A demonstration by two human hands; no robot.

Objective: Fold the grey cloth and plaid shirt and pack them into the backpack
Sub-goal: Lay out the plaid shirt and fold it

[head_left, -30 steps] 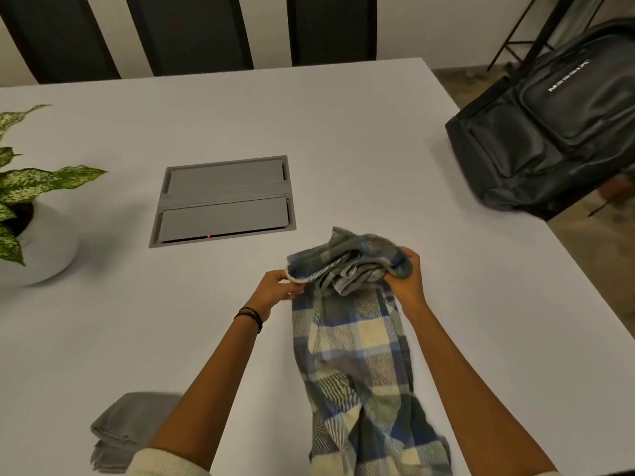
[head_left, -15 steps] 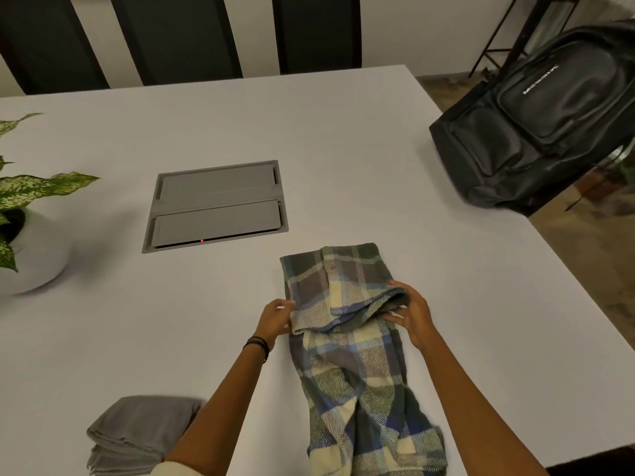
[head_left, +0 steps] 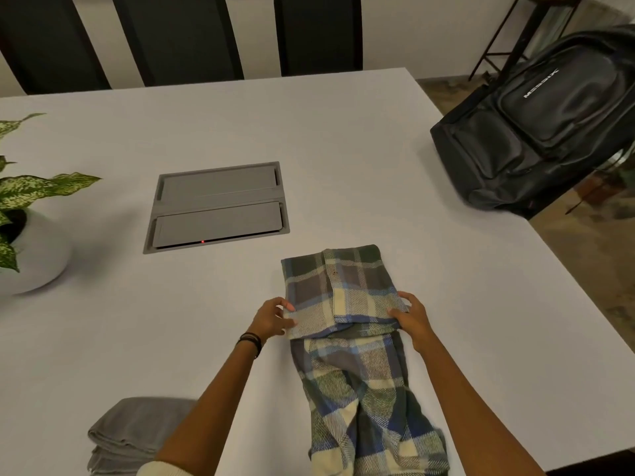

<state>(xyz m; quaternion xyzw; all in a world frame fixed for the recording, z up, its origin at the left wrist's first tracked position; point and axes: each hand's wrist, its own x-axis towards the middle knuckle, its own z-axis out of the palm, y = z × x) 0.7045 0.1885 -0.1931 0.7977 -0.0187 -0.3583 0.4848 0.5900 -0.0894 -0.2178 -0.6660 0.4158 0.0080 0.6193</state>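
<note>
The white table [head_left: 343, 132] carries a plaid shirt [head_left: 343, 290] at 6 o'clock, grey cloth [head_left: 137, 427] at 7, potted plant [head_left: 37, 255] at 9, backpack [head_left: 536, 142] at 2, and a central grey hatch [head_left: 216, 207].

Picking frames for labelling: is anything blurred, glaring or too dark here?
Head view: the plaid shirt is sharp at its fold but smeared toward the bottom edge; the grey cloth looks soft; the table is evenly lit, without glare; the backpack is dim.

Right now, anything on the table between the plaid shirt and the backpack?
Nothing visible. Only tabletop lies between the plaid shirt and the backpack at the far right edge. The grey panel, plant and grey cloth sit left of that line.
</note>
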